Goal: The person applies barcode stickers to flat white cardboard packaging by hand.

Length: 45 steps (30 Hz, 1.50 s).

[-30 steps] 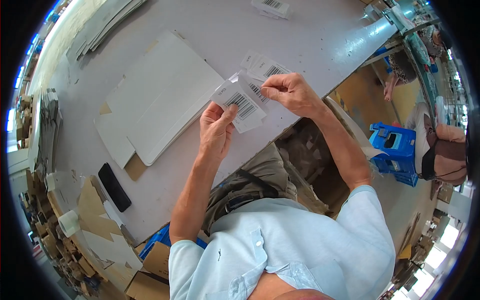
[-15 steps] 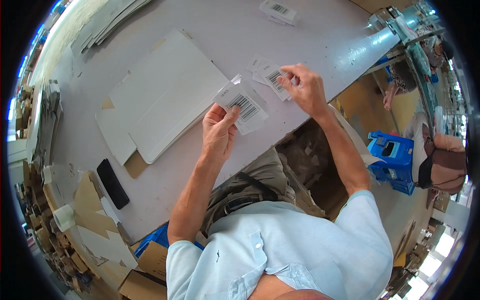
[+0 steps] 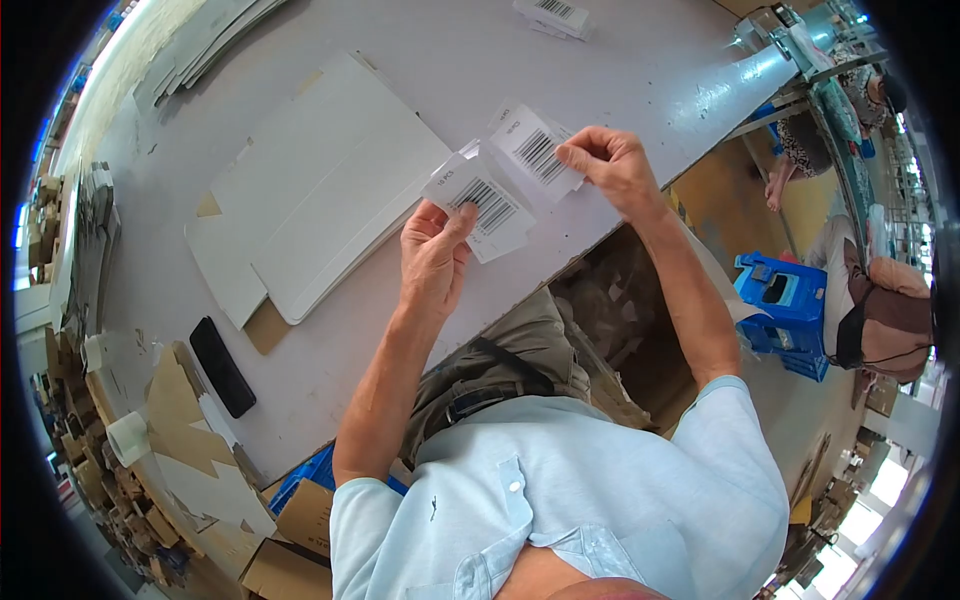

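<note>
The grey surface [image 3: 560, 60] fills the upper part of the view, and a pile of flat white cardboard sheets [image 3: 320, 190] lies across its middle. At the right edge of the view, beyond the surface, another person [image 3: 880, 310] sits beside a blue crate [image 3: 785, 300].

The left hand [image 3: 435, 255] is raised over the near edge of the surface. Its thumb and fingers are pressed together on the lower corner of a barcode label [image 3: 480, 205], held in the same place as a second ago.

The right hand [image 3: 610, 165] is where the change lies. Half a second ago it was down on the loose labels lying on the surface. Now it is lifted, and its thumb and forefinger pinch the edge of a second label [image 3: 535, 150]. This label is held just beside the first, and their corners overlap. So each hand now holds a label off the surface. I cannot tell whether another loose one lies beneath them.

A small stack of labels [image 3: 550, 12] sits at the far end, well apart. A flat black object [image 3: 222, 367] and a tape roll [image 3: 128, 437] lie at the left.
</note>
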{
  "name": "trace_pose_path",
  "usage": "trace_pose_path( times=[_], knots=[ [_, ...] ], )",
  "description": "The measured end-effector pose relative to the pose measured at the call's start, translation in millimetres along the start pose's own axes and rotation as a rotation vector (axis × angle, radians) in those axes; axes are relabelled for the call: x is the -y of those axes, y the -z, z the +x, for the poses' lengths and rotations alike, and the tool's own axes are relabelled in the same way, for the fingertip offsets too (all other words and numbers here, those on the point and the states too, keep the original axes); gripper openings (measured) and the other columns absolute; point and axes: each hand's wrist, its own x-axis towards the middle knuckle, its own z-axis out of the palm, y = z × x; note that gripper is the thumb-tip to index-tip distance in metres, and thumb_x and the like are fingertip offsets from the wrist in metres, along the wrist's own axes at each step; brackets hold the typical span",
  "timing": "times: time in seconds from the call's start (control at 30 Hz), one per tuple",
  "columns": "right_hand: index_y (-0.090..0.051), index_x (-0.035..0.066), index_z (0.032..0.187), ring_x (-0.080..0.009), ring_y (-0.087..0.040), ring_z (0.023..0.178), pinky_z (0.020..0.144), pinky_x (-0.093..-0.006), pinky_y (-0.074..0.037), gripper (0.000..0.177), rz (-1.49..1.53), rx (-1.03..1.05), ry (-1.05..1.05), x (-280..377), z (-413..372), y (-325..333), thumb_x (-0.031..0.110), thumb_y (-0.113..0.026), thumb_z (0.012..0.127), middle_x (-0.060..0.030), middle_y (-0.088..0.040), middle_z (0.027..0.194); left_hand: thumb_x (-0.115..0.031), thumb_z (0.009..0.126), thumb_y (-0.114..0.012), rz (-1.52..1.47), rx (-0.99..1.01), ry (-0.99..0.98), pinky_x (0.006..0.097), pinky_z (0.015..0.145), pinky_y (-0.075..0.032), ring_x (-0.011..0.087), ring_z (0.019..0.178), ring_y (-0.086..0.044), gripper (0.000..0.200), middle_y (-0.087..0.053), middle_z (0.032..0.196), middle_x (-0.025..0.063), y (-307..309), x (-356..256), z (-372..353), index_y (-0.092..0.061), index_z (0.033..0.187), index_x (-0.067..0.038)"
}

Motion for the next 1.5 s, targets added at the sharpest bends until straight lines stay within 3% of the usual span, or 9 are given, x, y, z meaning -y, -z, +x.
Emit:
trace_pose_path(
  times=[0.17,0.3,0.37,0.47,0.87,1.1,1.17,1.27,1.5],
  knots=[
    [-0.073,0.002,0.089,-0.0073,-0.058,0.07,0.062,-0.0262,-0.047,0.022,-0.864,-0.266,0.237,-28.5,16.8,14.9,0.024,-0.077,0.093,0.0,-0.07,0.08,-0.003,0.095,-0.07,0.0,-0.018,0.021,0.0333,0.095,-0.059,0.0167,0.104,-0.07,0.025,-0.072,0.112,0.0112,-2.8,-2.1,0.4,-0.065,0.12,0.002],
    [-0.073,0.002,0.092,-0.009,-0.057,0.069,0.062,-0.0275,-0.047,0.024,-0.843,-0.336,0.431,1.4,-1.9,-11.2,0.026,-0.076,0.094,-0.0019,-0.069,0.081,-0.003,0.095,-0.07,-0.012,-0.022,0.027,0.0326,0.094,-0.059,0.0161,0.103,-0.07,0.027,-0.072,0.112,0.0112,-0.2,-2.1,1.4,-0.065,0.12,0.002],
    [-0.073,0.001,0.095,-0.0079,-0.057,0.07,0.06,-0.0272,-0.047,0.023,-0.228,0.026,0.292,14.2,-10.2,-25.4,0.024,-0.075,0.094,0.0001,-0.069,0.08,-0.003,0.095,-0.071,-0.011,-0.006,0.044,0.0324,0.094,-0.059,0.016,0.103,-0.07,0.029,-0.071,0.112,0.0111,-2.1,-2.3,1.5,-0.063,0.122,0.003],
    [-0.073,0.0,0.095,-0.0063,-0.056,0.071,0.061,-0.0261,-0.047,0.021,-0.158,0.226,0.099,12.4,-9.9,-26.9,0.021,-0.076,0.094,0.001,-0.07,0.081,-0.003,0.095,-0.071,0.014,0.01,0.052,0.0326,0.094,-0.059,0.016,0.103,-0.07,0.031,-0.071,0.112,0.0111,-4.4,-3.7,0.3,-0.063,0.124,0.003],
    [-0.072,0.004,0.09,-0.0038,-0.058,0.072,0.067,-0.0213,-0.047,0.015,0.345,0.169,-0.083,1.1,-11.1,-13.7,0.018,-0.076,0.094,0.0019,-0.068,0.078,-0.004,0.095,-0.071,-0.005,-0.004,0.083,0.0347,0.094,-0.061,0.017,0.103,-0.07,0.03,-0.072,0.11,0.0117,-5.1,-5.1,-1.7,-0.063,0.123,0.002],
    [-0.07,0.0,0.09,-0.0054,-0.058,0.075,0.066,-0.0226,-0.047,0.021,-0.58,-0.187,0.099,-15.9,12.4,13.4,0.02,-0.075,0.095,0.0025,-0.068,0.081,-0.006,0.096,-0.069,0.023,0.02,0.043,0.0368,0.092,-0.063,0.0195,0.105,-0.071,0.03,-0.071,0.114,0.0133,0.4,0.0,0.5,-0.062,0.124,0.002],
    [-0.069,-0.002,0.091,-0.0047,-0.057,0.072,0.064,-0.023,-0.046,0.022,-0.848,-0.352,0.466,-20.9,10.7,4.9,0.019,-0.075,0.095,0.0033,-0.067,0.078,-0.006,0.096,-0.069,0.033,-0.001,0.031,0.0367,0.092,-0.063,0.0192,0.103,-0.072,0.029,-0.071,0.114,0.0132,4.5,1.6,0.9,-0.062,0.123,0.002],
    [-0.069,-0.001,0.091,-0.0036,-0.054,0.068,0.061,-0.0241,-0.045,0.019,-0.114,-0.016,0.217,0.3,-3.2,-14.7,0.017,-0.075,0.094,0.0046,-0.065,0.074,-0.005,0.096,-0.069,-0.005,-0.005,0.039,0.0358,0.091,-0.063,0.0187,0.102,-0.072,0.028,-0.071,0.113,0.0128,-1.6,-1.4,0.9,-0.062,0.122,0.001],
    [-0.073,0.001,0.087,-0.0041,-0.057,0.065,0.061,-0.0205,-0.047,0.014,-0.095,0.177,0.043,13.0,-10.8,-23.3,0.014,-0.077,0.092,0.0012,-0.069,0.074,-0.004,0.097,-0.067,0.047,0.002,0.021,0.0346,0.092,-0.062,0.0186,0.102,-0.071,0.025,-0.071,0.113,0.0126,-2.3,0.7,-0.5,-0.063,0.121,0.001]
  ],
)
